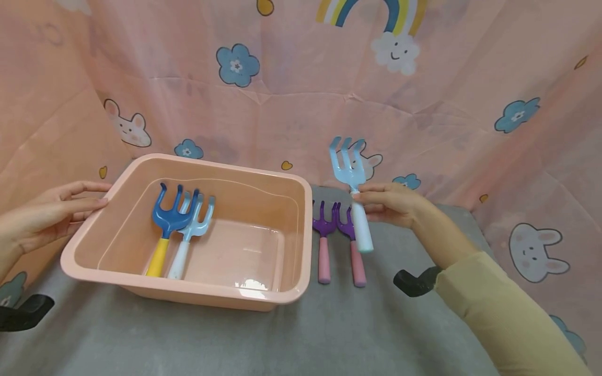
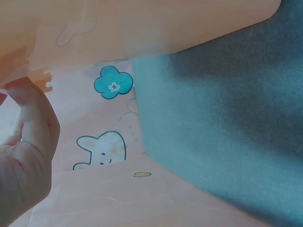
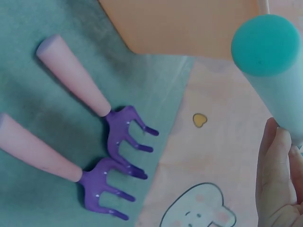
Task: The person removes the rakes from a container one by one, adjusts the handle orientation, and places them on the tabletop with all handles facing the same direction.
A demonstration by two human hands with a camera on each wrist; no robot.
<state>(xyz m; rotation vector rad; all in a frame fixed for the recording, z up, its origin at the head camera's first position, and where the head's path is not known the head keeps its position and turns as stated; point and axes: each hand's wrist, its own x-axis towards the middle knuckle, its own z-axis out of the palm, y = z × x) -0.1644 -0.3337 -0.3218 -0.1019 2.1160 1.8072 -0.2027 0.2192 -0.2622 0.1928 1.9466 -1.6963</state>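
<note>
Pinching the pale fork (image 1: 351, 176) by its upper handle, fingers closed to its thickness, the right hand (image 1: 390, 203) held it raised; left of that grip sat the tub (image 1: 188, 285), the left hand (image 1: 54, 213) nearly straight-fingered at its rim. The fork looked light and stiff — perhaps slippery, best taken mid-handle. No brand or writing was legible on it.

I saw, over the remote feed, a creased pink cloth (image 1: 301, 125) hanging behind a grey surface (image 1: 338, 329) and along both its sides. I made out its print: a rainbow (image 1: 403, 15) meeting a smiling cloud (image 1: 397, 53), blue flowers (image 1: 237, 66), white rabbit heads (image 1: 536, 253) and small yellow hearts (image 3: 200, 120).
</note>
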